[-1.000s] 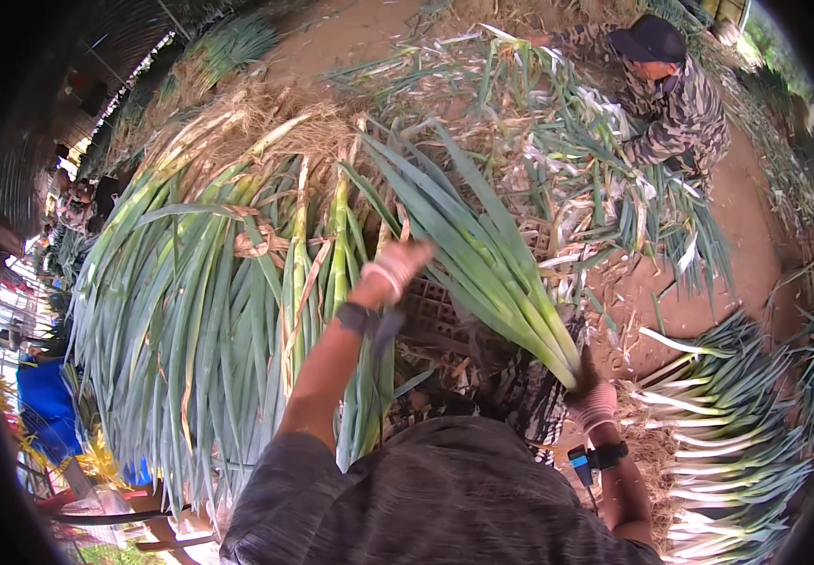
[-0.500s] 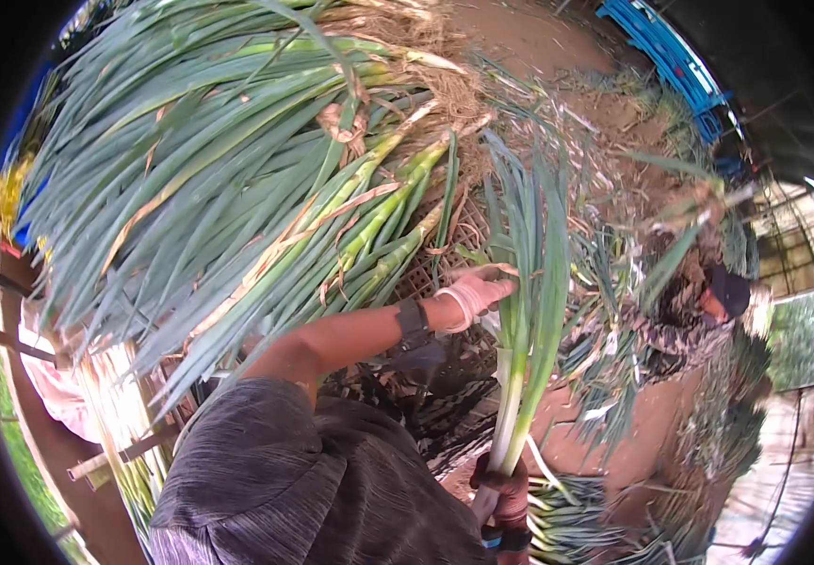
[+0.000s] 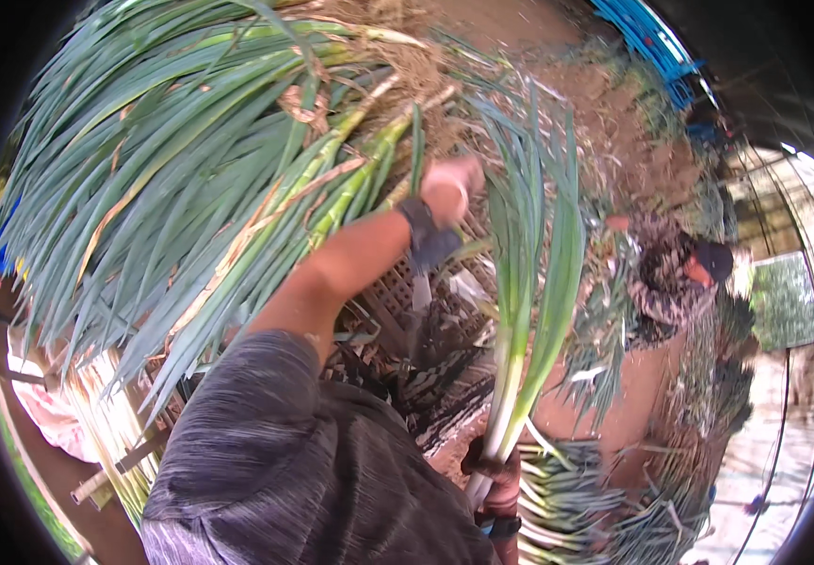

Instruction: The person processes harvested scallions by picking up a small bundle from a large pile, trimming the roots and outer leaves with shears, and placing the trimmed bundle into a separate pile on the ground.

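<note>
Right hand (image 3: 501, 482): fingers wrapped round white shanks of the held leeks (image 3: 517, 325), leaves rising beyond them. Left hand (image 3: 451, 186): near leaves, blurred; finger state cannot be told. Judgement: grip shanks firmly, uncrushed. Counts: held stalks, at least two; left of left fingers, one leek heap (image 3: 190, 179), stalks uncountable; right of right fingers, one leek row (image 3: 562, 499).

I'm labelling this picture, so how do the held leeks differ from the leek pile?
The held leeks are a small bunch in the right hand; the leek pile is a broad heap.
The held leeks show smooth, pale lower stems; the leek pile shows shaggy brown roots and dry leaves.
The held leeks' leaves point toward the picture's top; the leek pile's mostly fan toward the left.
Both have long green leaves.
</note>
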The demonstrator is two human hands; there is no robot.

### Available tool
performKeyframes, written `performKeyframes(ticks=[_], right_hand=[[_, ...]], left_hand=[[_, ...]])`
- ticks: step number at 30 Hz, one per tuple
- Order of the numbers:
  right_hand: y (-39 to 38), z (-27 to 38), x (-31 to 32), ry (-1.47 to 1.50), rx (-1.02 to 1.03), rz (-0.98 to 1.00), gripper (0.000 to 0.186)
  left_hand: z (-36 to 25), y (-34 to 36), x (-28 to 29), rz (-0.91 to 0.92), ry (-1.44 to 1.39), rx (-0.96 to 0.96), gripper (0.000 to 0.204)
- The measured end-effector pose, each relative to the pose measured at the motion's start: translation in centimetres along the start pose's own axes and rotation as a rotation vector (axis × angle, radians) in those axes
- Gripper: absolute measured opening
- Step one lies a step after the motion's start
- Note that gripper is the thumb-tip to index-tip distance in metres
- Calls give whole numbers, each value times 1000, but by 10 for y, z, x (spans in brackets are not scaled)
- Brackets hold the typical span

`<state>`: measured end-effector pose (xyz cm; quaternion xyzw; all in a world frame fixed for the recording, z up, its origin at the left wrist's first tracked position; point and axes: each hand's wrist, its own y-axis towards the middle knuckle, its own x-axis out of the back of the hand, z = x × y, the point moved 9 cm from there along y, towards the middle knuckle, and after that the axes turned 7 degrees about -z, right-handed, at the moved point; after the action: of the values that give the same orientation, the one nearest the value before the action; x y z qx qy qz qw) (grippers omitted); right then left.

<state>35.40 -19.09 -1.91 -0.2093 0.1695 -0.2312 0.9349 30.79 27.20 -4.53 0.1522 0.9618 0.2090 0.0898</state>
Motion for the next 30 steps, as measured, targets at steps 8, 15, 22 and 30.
performKeyframes(ticks=[8,15,22,30], right_hand=[[7,11,20,-30,79,-58,30],[23,16,23,-176,118,-45,28],[38,21,27,-853,368,-331,77],[55,-32,45,-1854,390,-570,77]], left_hand=[[-46,64,112,-427,-130,672,31],[-81,-126,-53,549,392,332,41],[-39,-199,-126,722,595,185,38],[-49,-218,-78,942,790,589,50]])
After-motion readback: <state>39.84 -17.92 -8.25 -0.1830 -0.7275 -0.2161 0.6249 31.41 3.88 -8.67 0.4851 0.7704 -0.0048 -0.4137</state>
